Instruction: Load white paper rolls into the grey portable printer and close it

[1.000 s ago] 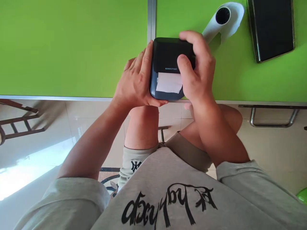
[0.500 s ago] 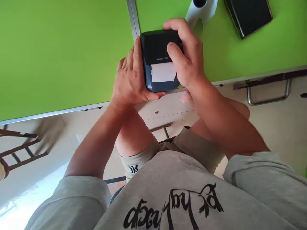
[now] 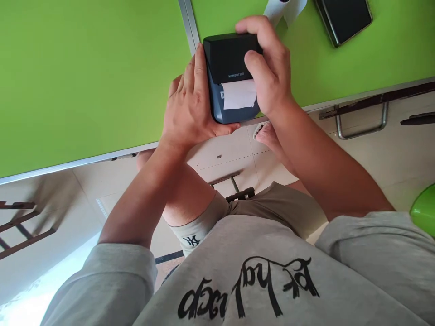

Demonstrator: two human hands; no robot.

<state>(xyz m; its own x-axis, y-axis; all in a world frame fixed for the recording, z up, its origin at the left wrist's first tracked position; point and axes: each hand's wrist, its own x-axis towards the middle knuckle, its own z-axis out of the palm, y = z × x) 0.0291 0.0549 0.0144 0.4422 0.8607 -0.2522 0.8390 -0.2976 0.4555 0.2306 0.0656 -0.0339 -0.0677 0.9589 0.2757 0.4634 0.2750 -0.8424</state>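
Note:
A small black and dark-blue label printer (image 3: 224, 56) is held between both hands over the front edge of the green table. A strip of white label paper (image 3: 239, 95) hangs out of its slot. My left hand (image 3: 190, 102) lies along the printer's left side, with fingers straight against it and the thumb under its near edge. My right hand (image 3: 272, 70) grips the right side, its thumb on the black lid and its index finger curled over the far edge. The right hand's other fingers are hidden.
Beyond my right hand stands a roll of white paper (image 3: 283, 9). Farther right lies a dark phone-like slab (image 3: 345, 18) on the green table (image 3: 102, 81). A metal strip (image 3: 187, 20) crosses the tabletop. Below the edge are stool legs (image 3: 20, 226) and a green seat (image 3: 424, 210).
The printer and both hands sit slightly higher and farther right in view. The camera view has shifted a little too. My grip on the printer looks the same.

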